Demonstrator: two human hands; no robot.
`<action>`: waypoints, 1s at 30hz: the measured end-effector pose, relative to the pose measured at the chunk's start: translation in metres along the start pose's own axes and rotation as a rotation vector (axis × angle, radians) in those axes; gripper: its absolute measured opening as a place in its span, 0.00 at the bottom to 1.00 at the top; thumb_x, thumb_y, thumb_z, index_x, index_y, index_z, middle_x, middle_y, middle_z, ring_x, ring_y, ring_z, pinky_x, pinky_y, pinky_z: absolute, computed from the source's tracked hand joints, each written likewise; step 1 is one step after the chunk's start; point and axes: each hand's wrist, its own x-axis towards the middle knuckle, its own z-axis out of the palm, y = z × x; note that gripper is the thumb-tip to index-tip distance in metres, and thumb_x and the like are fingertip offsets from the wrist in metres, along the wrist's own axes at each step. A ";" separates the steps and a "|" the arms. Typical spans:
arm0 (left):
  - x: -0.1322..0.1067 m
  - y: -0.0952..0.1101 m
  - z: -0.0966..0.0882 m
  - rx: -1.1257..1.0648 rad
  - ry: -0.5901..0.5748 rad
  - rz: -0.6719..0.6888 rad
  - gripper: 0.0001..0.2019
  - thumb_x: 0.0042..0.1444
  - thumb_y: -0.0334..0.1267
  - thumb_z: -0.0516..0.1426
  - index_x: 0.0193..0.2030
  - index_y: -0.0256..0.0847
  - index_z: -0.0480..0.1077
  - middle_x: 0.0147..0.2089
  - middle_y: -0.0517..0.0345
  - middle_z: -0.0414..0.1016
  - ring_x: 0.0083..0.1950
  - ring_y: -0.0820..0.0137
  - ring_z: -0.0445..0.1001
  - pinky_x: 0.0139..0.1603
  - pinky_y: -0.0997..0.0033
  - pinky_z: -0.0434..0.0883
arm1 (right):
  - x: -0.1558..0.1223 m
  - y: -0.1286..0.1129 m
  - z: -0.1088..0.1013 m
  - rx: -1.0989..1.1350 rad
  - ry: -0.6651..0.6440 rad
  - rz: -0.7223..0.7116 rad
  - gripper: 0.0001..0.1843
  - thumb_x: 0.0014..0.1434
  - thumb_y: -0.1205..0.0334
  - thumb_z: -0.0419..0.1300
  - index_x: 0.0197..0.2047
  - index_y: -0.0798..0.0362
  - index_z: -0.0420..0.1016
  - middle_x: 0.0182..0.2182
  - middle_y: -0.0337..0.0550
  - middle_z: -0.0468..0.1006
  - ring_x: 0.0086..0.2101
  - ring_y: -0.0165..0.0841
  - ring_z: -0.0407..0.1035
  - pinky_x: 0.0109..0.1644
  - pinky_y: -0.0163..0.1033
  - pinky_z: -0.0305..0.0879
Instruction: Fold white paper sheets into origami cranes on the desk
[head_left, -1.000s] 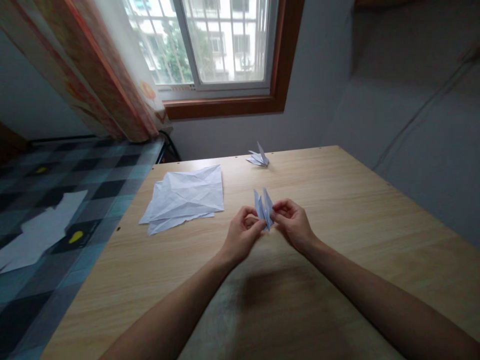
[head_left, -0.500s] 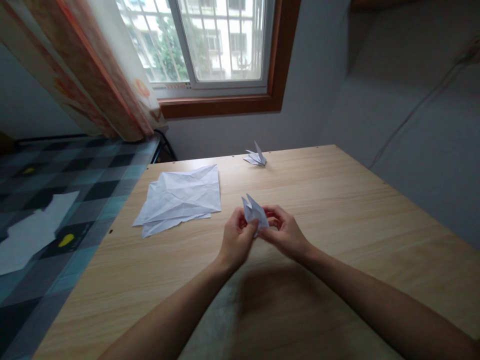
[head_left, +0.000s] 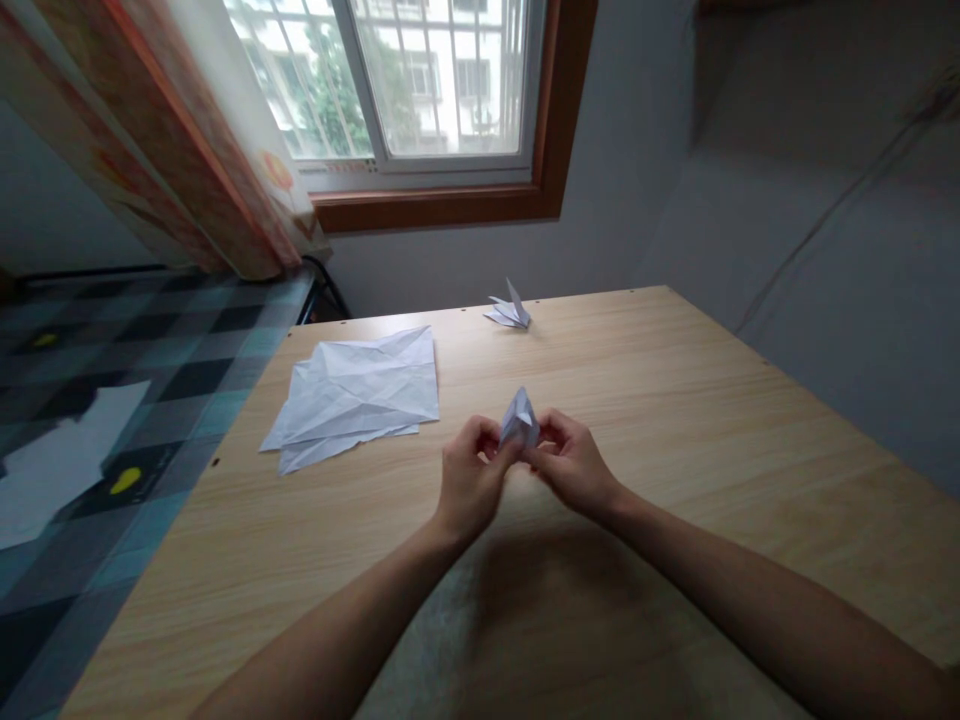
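Observation:
Between my two hands is a small folded white paper (head_left: pixel 520 418), its pointed top standing up above the fingers. My left hand (head_left: pixel 478 468) pinches its lower left part, thumb toward me. On the other side my right hand (head_left: pixel 571 458) grips the lower right edge between thumb and fingers. The fingers behind the paper are partly hidden. Farther back, near the table's far edge, sits a folded paper figure (head_left: pixel 511 308) with a raised point. Creased white paper sheets (head_left: pixel 367 385) lie overlapping to the left of my hands.
The wooden table (head_left: pixel 675 400) reaches to the wall below a barred window (head_left: pixel 442 90). At left is a bed with a checked cover (head_left: pixel 187 345), with white paper (head_left: pixel 60 465) on it. A patterned curtain (head_left: pixel 187 140) hangs above the bed.
The folded paper has turned in my hands: its two separate points now show as one peak with an opened fold. Both hands stay closed on it in nearly the same place.

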 end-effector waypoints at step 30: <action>-0.002 -0.001 -0.003 -0.073 -0.276 0.170 0.06 0.56 0.36 0.61 0.29 0.40 0.71 0.59 0.48 0.69 0.57 0.59 0.73 0.54 0.57 0.73 | 0.009 0.004 -0.011 0.087 0.222 -0.021 0.17 0.47 0.56 0.72 0.38 0.50 0.73 0.31 0.39 0.79 0.32 0.35 0.76 0.37 0.41 0.72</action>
